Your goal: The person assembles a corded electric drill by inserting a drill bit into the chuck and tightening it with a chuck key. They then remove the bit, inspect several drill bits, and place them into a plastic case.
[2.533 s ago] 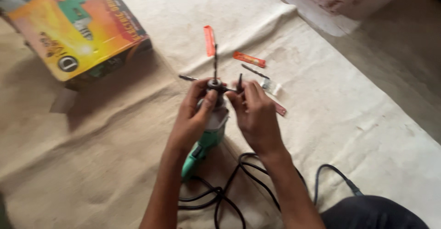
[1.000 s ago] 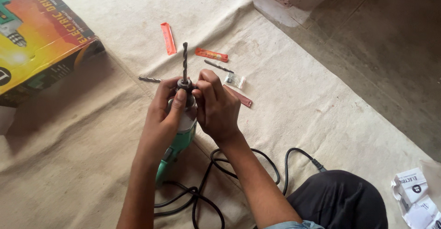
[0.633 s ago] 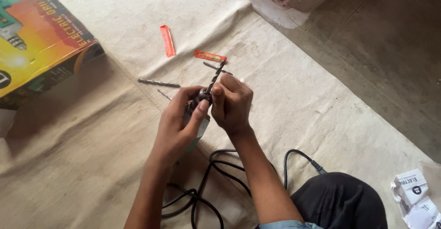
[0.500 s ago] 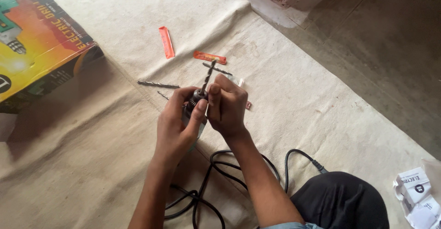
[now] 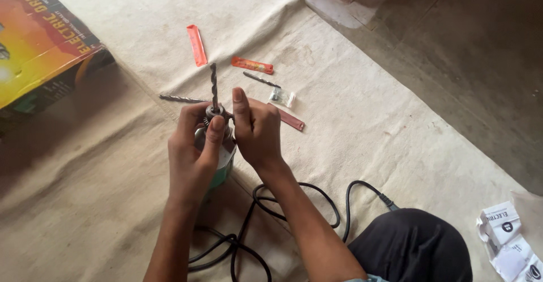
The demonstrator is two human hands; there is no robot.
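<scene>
A coarse, creased beige cloth (image 5: 362, 123) covers the floor and carries everything. At ten o'clock sits a large cardboard box (image 5: 39, 44), glossy, printed in orange, yellow and green, with one corner casting shadow on the cloth. At five o'clock the person's dark trouser knee (image 5: 413, 248) shows, and beyond it, at four o'clock, lie crumpled white paper leaflets (image 5: 509, 242). A black rubber cable (image 5: 283, 203) loops loosely on the cloth at six o'clock, running under both forearms.

In the middle of the view the electric drill (image 5: 222, 160), with a green plastic body and grey metal nose, is held upright, chuck upward. The left hand (image 5: 192, 152) is clenched around the body, thumb pressed along its front. The right hand (image 5: 257, 132) grasps the metal chuck (image 5: 216, 112), fingers curled and index finger raised along its side. A long spiral-fluted drill bit (image 5: 214, 84) stands up from the chuck, pointing to twelve o'clock.

Around the hands lie smaller pieces: a flat orange plastic sleeve (image 5: 196, 44) at twelve o'clock, a shorter orange sleeve (image 5: 252, 65) at one o'clock, a dull red strip (image 5: 291, 119) just beside the right hand at three o'clock, a loose grey fluted bit (image 5: 181, 98) at nine o'clock, partly hidden behind the left hand, a thinner dark bit (image 5: 261, 79), and a small clear packet (image 5: 281, 96).
</scene>
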